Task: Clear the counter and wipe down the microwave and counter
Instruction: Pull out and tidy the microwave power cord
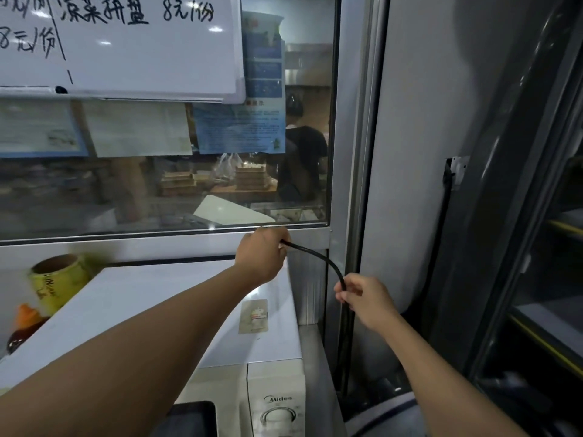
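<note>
A big glass window (164, 190) fills the wall in front, with a metal frame (350, 152) on its right side. A whiteboard (126, 45) with black writing hangs high on the glass, and paper notices (239, 127) are stuck under it. Through the glass a person in a dark top (304, 152) stands in a kitchen, blurry.

Below the window sits the white microwave (176, 310). It says "Midea" on the front and has a round knob (277, 416). It stands on a shiny metal surface (315, 357), close to the window frame. A small sticker (253, 315) is on its top.

Left of the microwave is a yellow roll (56, 282), tilted, and beside it a bottle with an orange cap (23, 326).

A black cord (318, 258) bends in the air between the two hands. The left hand (263, 252) reaches over the microwave and is closed around one end of the cord, up by the window sill. The right hand (362, 298) pinches the cord lower down, beside the frame. Below it the cord hangs down.
</note>
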Tool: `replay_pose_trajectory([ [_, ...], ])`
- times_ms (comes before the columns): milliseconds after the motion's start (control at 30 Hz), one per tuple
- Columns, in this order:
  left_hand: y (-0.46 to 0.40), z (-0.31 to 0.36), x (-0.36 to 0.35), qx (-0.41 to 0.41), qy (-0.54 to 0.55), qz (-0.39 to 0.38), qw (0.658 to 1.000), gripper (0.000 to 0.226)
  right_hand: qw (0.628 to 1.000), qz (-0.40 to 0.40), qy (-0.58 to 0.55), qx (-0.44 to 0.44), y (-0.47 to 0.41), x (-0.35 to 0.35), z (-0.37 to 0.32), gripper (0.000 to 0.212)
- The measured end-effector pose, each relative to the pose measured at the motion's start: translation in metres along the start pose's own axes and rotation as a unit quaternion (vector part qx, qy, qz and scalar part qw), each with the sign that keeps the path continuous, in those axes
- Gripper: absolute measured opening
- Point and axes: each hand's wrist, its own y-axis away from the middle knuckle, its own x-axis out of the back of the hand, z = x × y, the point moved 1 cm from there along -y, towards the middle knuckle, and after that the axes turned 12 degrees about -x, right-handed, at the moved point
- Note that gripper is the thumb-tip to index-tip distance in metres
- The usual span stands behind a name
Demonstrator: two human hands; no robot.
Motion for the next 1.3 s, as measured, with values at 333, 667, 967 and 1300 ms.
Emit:
replay_pose_trajectory([
  [333, 0.024, 0.027, 0.033, -0.105, -0.015, 0.082, 0.991, 0.025, 0.992, 0.033, 0.051, 0.109, 0.031, 0.009, -0.072, 0.017],
  [667, 0.062, -0.007, 0.077, 0.030, 0.096, 0.052, 0.994, 0.015, 0.987, -0.080, 0.136, 0.022, 0.065, -0.040, -0.051, 0.025],
  [967, 0.089, -0.025, 0.086, 0.089, 0.161, 0.054, 0.981, 0.022, 0.981, 0.043, 0.175, -0.074, 0.069, -0.041, -0.005, 0.023],
  [1300, 0.102, -0.016, 0.104, 0.052, 0.205, 0.018, 0.977, 0.023, 0.986, 0.155, 0.049, -0.035, 0.067, -0.019, -0.068, 0.025],
])
